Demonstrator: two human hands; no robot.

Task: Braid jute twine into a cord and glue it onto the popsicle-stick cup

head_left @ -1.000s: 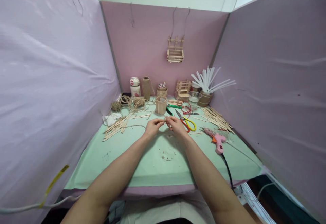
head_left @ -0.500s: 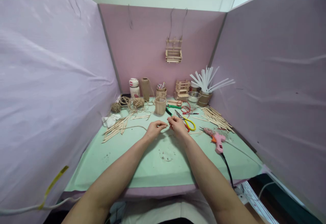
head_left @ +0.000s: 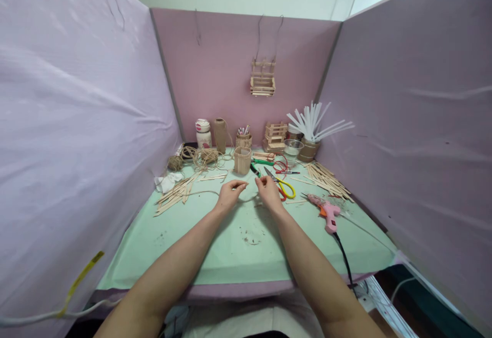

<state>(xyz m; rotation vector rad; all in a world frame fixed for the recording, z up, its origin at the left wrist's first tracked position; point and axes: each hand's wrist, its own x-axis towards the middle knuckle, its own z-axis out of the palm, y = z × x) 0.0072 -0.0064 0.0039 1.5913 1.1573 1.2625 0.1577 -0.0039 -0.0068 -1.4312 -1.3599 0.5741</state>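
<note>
My left hand (head_left: 231, 194) is closed in a pinch, with a length of twine (head_left: 248, 200) in its fingers. The same twine seems to sag between my hands just above the table, and a stretch of it trails left from behind my left hand. My right hand (head_left: 268, 193) also pinches, fingertips together, seemingly on the twine's other part; what lies inside the fingers is too small to make out clearly. Just beyond my hands stands a small cup of wooden sticks (head_left: 242, 160). Scissors with yellow handles (head_left: 287, 188) lie right beside my right hand.
A pink glue gun (head_left: 329, 214) lies at right, its cord running off the front edge. Wooden sticks (head_left: 175, 194) are piled at left, more sticks (head_left: 326, 178) at right. Tangled twine (head_left: 198, 157), a bottle (head_left: 203, 134) and a pot of white glue sticks (head_left: 308, 149) stand behind.
My hands have moved a little apart, and the twine now shows slack between them. The view has tilted slightly; the things on the table have stayed put.
</note>
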